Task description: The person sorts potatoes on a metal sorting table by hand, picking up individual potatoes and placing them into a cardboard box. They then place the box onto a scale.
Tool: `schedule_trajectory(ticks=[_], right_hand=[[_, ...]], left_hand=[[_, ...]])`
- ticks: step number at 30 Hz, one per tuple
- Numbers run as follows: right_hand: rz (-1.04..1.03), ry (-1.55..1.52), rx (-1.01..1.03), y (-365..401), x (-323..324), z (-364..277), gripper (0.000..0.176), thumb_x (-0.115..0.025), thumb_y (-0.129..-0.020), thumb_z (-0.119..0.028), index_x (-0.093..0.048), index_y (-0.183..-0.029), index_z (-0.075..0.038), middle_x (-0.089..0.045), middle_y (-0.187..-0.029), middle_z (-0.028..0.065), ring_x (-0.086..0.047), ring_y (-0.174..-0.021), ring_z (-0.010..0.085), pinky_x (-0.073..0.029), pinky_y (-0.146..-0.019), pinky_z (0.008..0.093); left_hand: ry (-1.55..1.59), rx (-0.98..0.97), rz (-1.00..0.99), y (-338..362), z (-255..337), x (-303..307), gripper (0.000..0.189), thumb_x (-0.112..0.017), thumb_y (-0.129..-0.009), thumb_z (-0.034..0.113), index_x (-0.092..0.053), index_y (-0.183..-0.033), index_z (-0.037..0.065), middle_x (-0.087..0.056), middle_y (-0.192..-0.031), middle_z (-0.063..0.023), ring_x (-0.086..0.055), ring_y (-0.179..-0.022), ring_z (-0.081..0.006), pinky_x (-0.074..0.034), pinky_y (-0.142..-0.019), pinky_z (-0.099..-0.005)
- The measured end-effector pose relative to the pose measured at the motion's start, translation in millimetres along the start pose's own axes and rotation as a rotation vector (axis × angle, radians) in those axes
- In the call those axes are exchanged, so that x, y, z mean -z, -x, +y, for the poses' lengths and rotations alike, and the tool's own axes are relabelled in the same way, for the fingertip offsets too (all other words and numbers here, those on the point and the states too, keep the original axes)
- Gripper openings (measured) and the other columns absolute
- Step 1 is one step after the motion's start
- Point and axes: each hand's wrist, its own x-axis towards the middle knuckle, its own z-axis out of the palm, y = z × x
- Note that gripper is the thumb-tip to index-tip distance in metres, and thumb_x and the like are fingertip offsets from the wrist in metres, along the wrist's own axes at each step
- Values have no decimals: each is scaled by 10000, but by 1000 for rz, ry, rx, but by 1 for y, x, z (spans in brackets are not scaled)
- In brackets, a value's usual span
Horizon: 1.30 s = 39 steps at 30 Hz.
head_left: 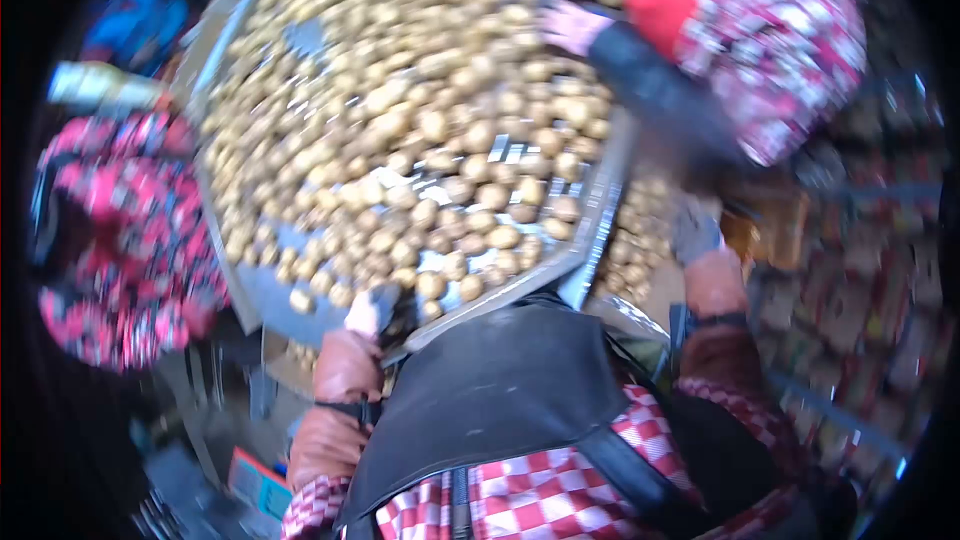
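A great many small yellow-brown potatoes [430, 125] lie spread over a large metal sorting table [270, 285] in front of me. My left hand [372, 312] is at the table's near edge, touching or just above its surface beside the closest potatoes. Blur and a dark patch hide its fingers. Off to the right, my right hand [697, 230], in a greyish glove, is at the side of a container filled with potatoes [635, 240]. Motion smears its fingers, so whether it grips anything cannot be made out.
Across the table at upper right, a co-worker's pink-gloved hands [560, 10] reach among the potatoes. Another person in a pink patterned garment [135, 240] stands at the left. A brown carton [780, 225] is beyond my right hand, and stacked boxes [850, 310] fill the right side.
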Motion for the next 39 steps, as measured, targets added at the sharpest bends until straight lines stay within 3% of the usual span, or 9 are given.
schedule_trajectory(ticks=[7, 9, 13, 17, 19, 21, 23, 33, 39], right_hand=[[-743, 1087, -274, -1, -213, 89, 282, -530, -981, -207, -606, -1194, -40, -629, -709, 78, -607, -600, 164, -488, -574, 289], [-734, 750, -503, -14, -257, 114, 262, -552, -963, -151, -604, -1181, -17, -645, -749, 86, -602, -603, 163, -506, -656, 295], [-934, 1534, 393, -45, -355, 157, 231, -600, -934, -161, -664, -1128, -54, -674, -808, 134, -630, -670, 171, -517, -720, 298], [-701, 1574, 611, -56, -431, 205, 284, -632, -872, -278, -689, -1128, -166, -694, -951, 138, -664, -866, 332, -525, -791, 395], [-652, 1736, 1268, -80, -440, 230, 355, -645, -850, -299, -651, -1188, -191, -643, -1155, 128, -596, -1082, 315, -483, -899, 433], [-552, 1931, 1289, -77, -448, 236, 421, -641, -822, -266, -608, -1237, -202, -530, -1328, 104, -463, -1254, 304, -431, -967, 466], [-410, 2100, 1353, -80, -440, 241, 411, -600, -818, -203, -600, -1229, -188, -505, -1324, 86, -422, -1281, 299, -427, -962, 479], [-669, 1713, 353, -48, -405, 197, 228, -624, -891, -199, -696, -1086, -103, -698, -1020, 148, -676, -943, 269, -526, -853, 338], [-575, 1536, 695, -109, -437, 200, 233, -647, -893, -207, -698, -1082, -80, -706, -1004, 167, -693, -944, 238, -520, -853, 323]], left_hand=[[-736, -38, 145, 1, 25, -28, 403, -595, -919, 445, -727, -969, 67, -709, -839, -91, -635, -737, -184, -497, -711, -349], [-763, -69, 115, 37, 54, -47, 364, -610, -916, 425, -732, -916, 82, -699, -798, -47, -613, -693, -147, -482, -664, -325], [-815, -224, 110, 45, 35, -25, 357, -613, -909, 412, -714, -1051, 100, -723, -891, -80, -664, -812, -196, -508, -723, -338], [-778, -242, 190, 44, 22, 1, 368, -624, -900, 397, -693, -1116, 108, -724, -962, -113, -680, -919, -231, -518, -798, -349], [-544, -472, 313, 39, 16, 12, 340, -638, -900, 328, -673, -1146, 95, -717, -1007, -120, -680, -965, -230, -514, -846, -344], [-407, -289, 345, 79, 65, -4, 307, -648, -897, 263, -669, -1152, 94, -707, -1056, -136, -676, -991, -240, -510, -876, -345], [-493, -689, 597, 54, 61, 6, 289, -693, -886, 250, -690, -1117, 77, -718, -991, -121, -666, -899, -183, -516, -837, -326], [-637, -464, 335, 25, 130, -26, 653, -729, -785, 191, -484, -1389, 209, -421, -1378, -294, -489, -1237, -432, -446, -1016, -433], [-691, -712, 144, 11, 86, -14, 605, -722, -786, 100, -533, -1352, 196, -346, -1465, -255, -460, -1283, -407, -411, -1069, -414]])
